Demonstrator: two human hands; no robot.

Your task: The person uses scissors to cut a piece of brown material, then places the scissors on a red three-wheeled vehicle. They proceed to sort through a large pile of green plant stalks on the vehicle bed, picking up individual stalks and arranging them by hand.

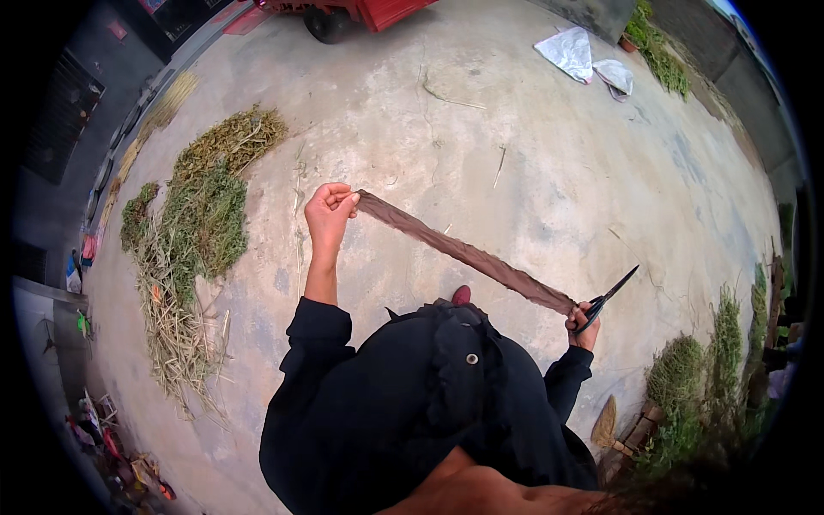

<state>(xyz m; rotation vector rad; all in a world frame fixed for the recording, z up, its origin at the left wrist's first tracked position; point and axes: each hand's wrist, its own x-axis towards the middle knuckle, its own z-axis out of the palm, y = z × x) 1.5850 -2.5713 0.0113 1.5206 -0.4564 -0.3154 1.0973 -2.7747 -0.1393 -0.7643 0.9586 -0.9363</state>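
Observation:
A long brown strip of cloth (468,253) is stretched between my two hands, slanting down from left to right above the concrete ground. My left hand (330,210) pinches its upper left end between thumb and fingertips. At the other end, my right hand (585,324) is closed on the cloth and also holds a pair of black scissors (608,296). The scissor blades look closed and point up and to the right, away from the strip. Both of my arms wear dark sleeves.
Cut green plants and dry stalks (202,223) lie in a heap at the left. A red vehicle (386,10) stands at the far side, and white sacks (568,53) lie at the far right. Near right are a hand broom (606,425), bricks (639,429) and green plants (678,373).

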